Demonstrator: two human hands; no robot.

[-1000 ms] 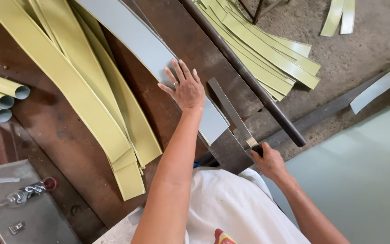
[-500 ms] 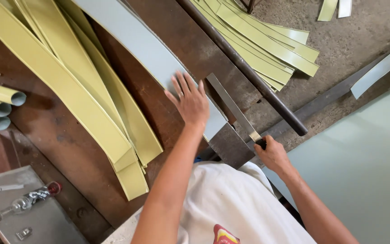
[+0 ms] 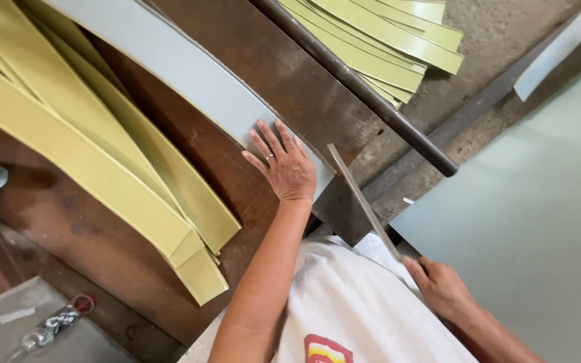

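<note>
The grey strip (image 3: 189, 74) is a long, flat band of pale grey sheet, gently curved, lying face up on the brown bench (image 3: 102, 235). It runs from the bench's far left corner diagonally down to the near right edge, where its end sits under the left hand (image 3: 285, 167), pressed flat with fingers spread. The blade (image 3: 363, 200), a thin straight grey bar, slants just right of that end, raised off the bench, its near end gripped by the right hand (image 3: 442, 288)
</note>
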